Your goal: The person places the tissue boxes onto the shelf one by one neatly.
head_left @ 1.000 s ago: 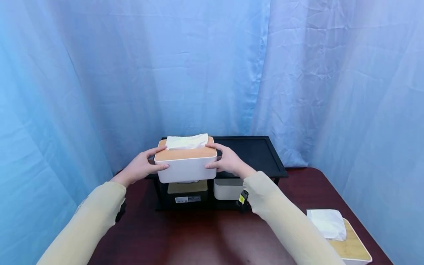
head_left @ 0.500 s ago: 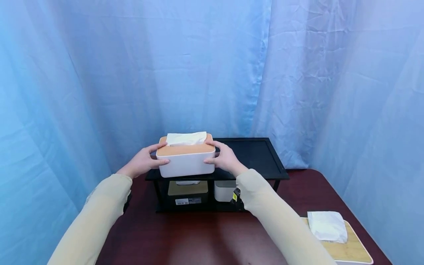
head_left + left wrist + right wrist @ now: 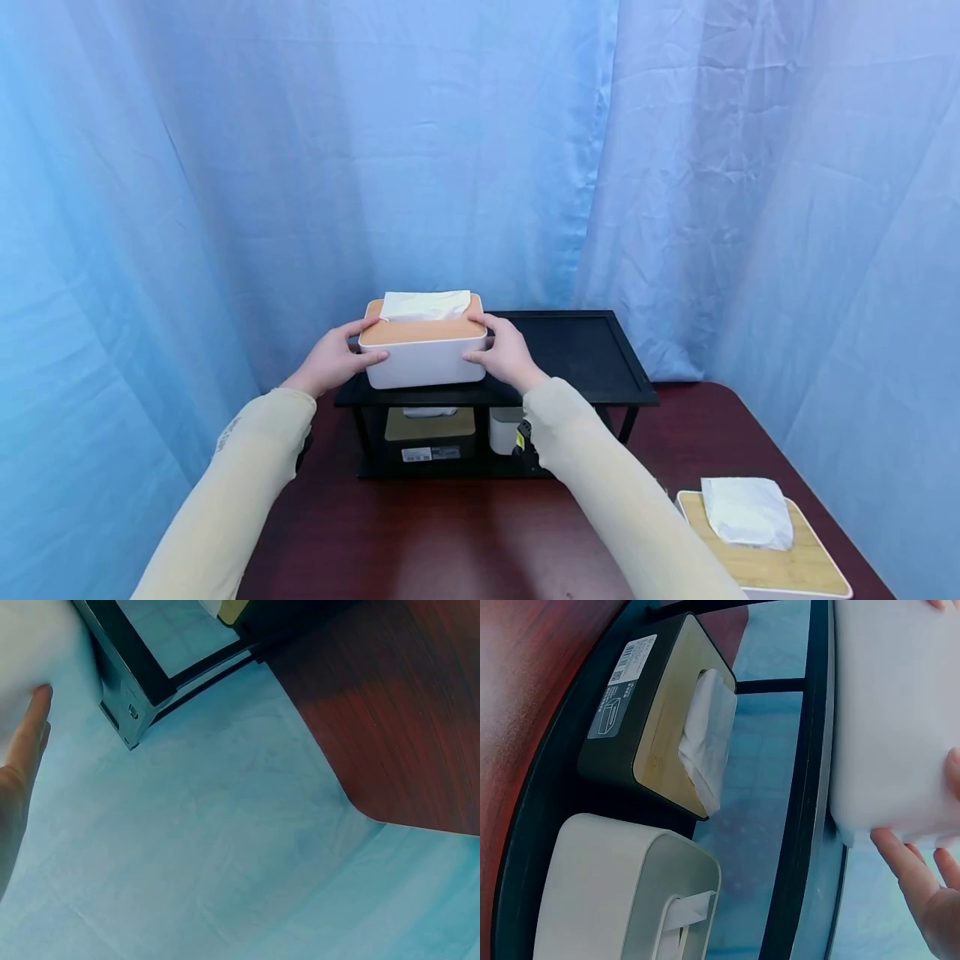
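Note:
A white tissue box [image 3: 427, 365] with a wood-coloured lid and a white tissue [image 3: 425, 306] is held between both hands, over the left part of a black two-tier rack [image 3: 566, 354]. My left hand [image 3: 330, 358] grips its left end, thumb on the front and fingers at the lid. The right hand [image 3: 510, 352] grips the opposite end likewise. In the right wrist view, the box's pale side [image 3: 892, 712] is beside the rack's upper edge; whether its base touches the top is unclear. The left wrist view catches only part of the hand [image 3: 22, 765].
On the lower tier stand a black tissue box [image 3: 622, 742] with a wooden lid and a grey-white tissue box [image 3: 592, 892]. Another wood-lidded tissue box [image 3: 780, 567] sits at the right of the dark red table [image 3: 450, 533]. Blue curtains [image 3: 480, 167] surround it.
Both hands have carried the tissue box away from the person and back over the rack's top. More of the black tissue box below now shows, and of the tissue box at right.

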The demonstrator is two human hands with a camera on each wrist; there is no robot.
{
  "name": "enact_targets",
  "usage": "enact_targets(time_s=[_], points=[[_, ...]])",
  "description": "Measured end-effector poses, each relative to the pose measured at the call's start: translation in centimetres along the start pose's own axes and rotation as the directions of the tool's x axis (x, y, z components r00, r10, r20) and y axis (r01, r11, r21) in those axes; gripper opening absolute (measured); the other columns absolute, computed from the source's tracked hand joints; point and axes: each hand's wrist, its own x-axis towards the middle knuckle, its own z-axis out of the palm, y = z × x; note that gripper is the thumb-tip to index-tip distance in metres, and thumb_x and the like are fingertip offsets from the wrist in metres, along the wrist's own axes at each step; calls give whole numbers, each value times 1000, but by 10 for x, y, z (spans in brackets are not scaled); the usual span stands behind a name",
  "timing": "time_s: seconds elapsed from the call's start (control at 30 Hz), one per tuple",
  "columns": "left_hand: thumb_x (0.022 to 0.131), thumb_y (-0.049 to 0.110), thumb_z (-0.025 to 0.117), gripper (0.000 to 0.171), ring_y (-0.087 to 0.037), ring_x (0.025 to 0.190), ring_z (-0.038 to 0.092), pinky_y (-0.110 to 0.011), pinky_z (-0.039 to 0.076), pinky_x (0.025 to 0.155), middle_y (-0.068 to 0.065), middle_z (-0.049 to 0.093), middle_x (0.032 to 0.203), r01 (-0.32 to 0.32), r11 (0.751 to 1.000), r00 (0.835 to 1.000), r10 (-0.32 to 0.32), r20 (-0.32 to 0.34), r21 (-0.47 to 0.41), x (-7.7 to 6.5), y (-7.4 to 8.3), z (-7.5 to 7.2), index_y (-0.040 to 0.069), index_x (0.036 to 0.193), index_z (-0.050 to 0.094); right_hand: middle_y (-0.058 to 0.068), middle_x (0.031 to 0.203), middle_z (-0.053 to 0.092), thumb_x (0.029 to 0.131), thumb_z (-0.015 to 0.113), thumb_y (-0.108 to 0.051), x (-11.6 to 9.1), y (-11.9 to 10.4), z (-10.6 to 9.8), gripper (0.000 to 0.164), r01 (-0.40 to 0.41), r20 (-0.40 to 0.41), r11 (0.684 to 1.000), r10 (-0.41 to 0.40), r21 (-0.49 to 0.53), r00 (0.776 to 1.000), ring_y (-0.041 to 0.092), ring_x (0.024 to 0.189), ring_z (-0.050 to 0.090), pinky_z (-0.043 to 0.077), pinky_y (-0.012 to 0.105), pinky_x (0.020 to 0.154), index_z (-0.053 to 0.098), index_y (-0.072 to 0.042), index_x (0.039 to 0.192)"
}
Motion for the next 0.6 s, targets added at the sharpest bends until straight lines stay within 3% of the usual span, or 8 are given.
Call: enact_targets(time_s=[0.33,0.6], points=[[89,31,66,73,-40,124,47,-48,46,97,-20,32,151,-3,1000,995,1,-99,-26,2,-2,9,11,149,29,12,148,38,84,70,-3,-2,1,-1,64,-8,-33,1000,9,28,999,34,121,54,50,44,92,44,-15,141],[90,29,65,72,-40,124,47,-50,45,97,-21,37,145,-27,999,983,19,-182,-43,-4,-6,17,8,149,30,16,139,46,84,70,-6,-10,7,4,65,2,-86,999,2,46,996,32,121,54,50,42,92,42,-14,143]])
